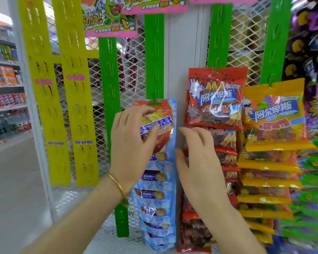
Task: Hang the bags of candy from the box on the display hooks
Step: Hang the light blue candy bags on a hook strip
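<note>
A blue and red candy bag (166, 114) hangs at the top of a column of like bags on a green hook strip (154, 52), its hole over a green hook. My left hand (130, 143) grips this top bag, fingers curled over its upper part and thumb on its front. My right hand (200, 162) hovers just right of the blue column with relaxed fingers, holding nothing, in front of a column of red candy bags (215, 99). The box is out of view.
Orange candy bags (273, 116) fill a strip further right, with purple and green packs (312, 162) beyond. An empty green strip (108, 79) and two empty yellow strips (44, 107) hang on the left over white wire mesh (132, 70). A store aisle with shelves (6, 85) lies far left.
</note>
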`<state>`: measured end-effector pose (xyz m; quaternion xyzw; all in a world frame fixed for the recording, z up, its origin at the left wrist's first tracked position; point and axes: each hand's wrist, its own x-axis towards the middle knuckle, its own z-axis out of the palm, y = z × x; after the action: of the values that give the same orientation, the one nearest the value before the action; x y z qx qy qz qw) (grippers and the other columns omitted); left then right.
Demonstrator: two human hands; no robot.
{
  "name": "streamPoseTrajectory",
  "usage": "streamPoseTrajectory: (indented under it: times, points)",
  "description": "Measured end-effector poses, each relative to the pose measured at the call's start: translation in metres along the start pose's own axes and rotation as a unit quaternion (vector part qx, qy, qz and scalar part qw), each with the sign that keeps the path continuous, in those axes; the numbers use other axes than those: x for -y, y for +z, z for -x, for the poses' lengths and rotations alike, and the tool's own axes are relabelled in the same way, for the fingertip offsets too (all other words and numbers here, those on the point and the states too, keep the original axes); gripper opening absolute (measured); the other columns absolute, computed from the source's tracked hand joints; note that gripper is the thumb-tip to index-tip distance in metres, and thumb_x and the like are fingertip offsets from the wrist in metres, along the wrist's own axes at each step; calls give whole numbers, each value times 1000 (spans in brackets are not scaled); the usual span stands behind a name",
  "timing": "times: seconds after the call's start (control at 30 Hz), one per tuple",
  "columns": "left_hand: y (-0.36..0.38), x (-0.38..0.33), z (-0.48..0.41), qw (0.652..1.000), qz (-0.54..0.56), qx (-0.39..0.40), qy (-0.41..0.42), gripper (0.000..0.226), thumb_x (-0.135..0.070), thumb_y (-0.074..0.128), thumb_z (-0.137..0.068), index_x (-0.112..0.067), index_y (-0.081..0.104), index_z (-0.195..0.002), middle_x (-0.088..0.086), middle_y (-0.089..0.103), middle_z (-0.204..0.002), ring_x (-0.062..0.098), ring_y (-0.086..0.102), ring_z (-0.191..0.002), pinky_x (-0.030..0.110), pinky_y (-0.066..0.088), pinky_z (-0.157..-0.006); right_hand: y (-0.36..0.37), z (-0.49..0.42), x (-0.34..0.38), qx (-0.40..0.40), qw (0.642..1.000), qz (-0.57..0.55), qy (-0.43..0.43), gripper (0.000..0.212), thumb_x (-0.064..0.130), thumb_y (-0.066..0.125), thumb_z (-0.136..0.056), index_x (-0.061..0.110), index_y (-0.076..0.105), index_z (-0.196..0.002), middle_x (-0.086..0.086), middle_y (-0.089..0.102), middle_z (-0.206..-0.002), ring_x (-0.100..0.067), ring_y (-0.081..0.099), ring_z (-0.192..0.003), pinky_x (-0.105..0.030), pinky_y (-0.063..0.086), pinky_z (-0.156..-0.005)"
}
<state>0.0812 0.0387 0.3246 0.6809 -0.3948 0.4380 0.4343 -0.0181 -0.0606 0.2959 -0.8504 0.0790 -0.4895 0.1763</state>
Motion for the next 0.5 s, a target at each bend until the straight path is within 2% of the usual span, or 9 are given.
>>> streamPoseTrajectory:
  times: [0.07,0.1,0.2,0.27,0.33,0.4,0.43,0.5]
  points:
    - [-1,-15,47,998,65,24,11,22,-26,57,-84,-19,58,-105,-18,48,-101,3,43,-97,10,30,-89,-12,32,-13,-23,1000,5,9,37,8,58,-85,19,53,-120,3,45,-119,-18,53,-99,-34,51,-70]
    - [0,-21,75,994,95,52,14,19,-26,56,-85,-21,57,-103,-18,50,-99,2,45,-96,10,32,-89,-13,50,-24,-10,1000,-6,27,33,8,59,-85,20,56,-115,5,48,-114,-15,55,-94,-33,51,-68]
    - [10,-30,158,967,160,197,-38,13,-29,52,-86,-30,54,-99,-18,52,-95,-3,50,-88,11,37,-81,-4,105,-73,121,982,-63,134,24,9,60,-86,21,61,-107,8,54,-97,-9,56,-81,-26,49,-70]
    - [21,-23,212,930,164,310,-108,15,-34,49,-85,-36,52,-99,-17,55,-92,-7,49,-82,10,37,-73,15,147,-116,257,934,-80,236,21,9,59,-88,15,62,-108,9,56,-88,-16,60,-84,-25,47,-73]
    - [35,-7,259,890,146,399,-165,19,-38,48,-84,-39,51,-102,-18,57,-91,-6,52,-82,12,38,-71,43,196,-163,391,856,-59,335,24,11,58,-89,7,62,-112,2,59,-91,-25,61,-95,-26,45,-80]
    - [49,11,293,857,130,447,-220,19,-29,55,-85,-35,55,-103,-15,60,-90,0,56,-82,17,43,-73,70,254,-202,456,791,-45,405,26,11,62,-88,-1,62,-110,-11,64,-99,-32,61,-99,-34,45,-85]
    - [54,19,303,843,123,461,-250,19,-21,59,-86,-27,58,-103,-12,61,-88,5,58,-80,19,44,-74,81,283,-218,474,767,-45,430,25,11,65,-86,-3,63,-106,-16,65,-97,-32,62,-95,-36,45,-83]
    - [64,31,314,818,117,477,-300,19,-8,61,-85,-16,60,-102,-12,58,-82,11,58,-75,18,44,-74,97,325,-231,509,716,-37,476,23,14,65,-86,2,61,-105,-12,62,-90,-23,60,-86,-31,44,-78]
